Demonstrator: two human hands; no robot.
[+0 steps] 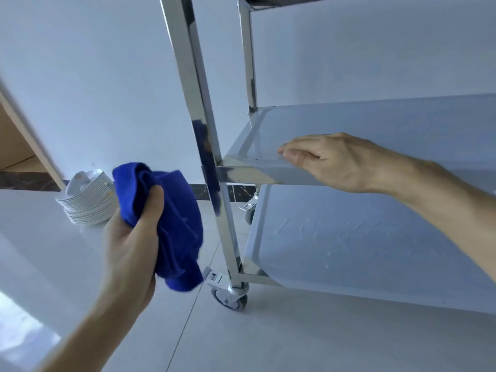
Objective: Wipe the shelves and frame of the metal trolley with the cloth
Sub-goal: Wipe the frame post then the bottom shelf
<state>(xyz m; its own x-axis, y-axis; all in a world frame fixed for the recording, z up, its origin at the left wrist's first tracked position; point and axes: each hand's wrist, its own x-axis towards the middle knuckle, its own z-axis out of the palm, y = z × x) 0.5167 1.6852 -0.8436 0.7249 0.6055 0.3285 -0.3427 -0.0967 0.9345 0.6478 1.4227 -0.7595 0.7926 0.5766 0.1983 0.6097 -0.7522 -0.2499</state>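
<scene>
A shiny metal trolley fills the right half of the view, with its front-left upright post (pixel 198 108), a middle shelf (pixel 375 122) and a bottom shelf (pixel 349 245). My left hand (pixel 131 245) grips a bunched blue cloth (pixel 177 218) just left of the post, a little apart from it. My right hand (pixel 330 159) holds the front rim of the middle shelf near its left corner, fingers over the edge and thumb curled against the rim.
A stack of white plates (pixel 88 200) stands on the white floor behind the cloth, by the wall. A wooden cabinet edge (pixel 24 140) shows at far left. The trolley's front caster (pixel 230 296) sits on the tiled floor below the post.
</scene>
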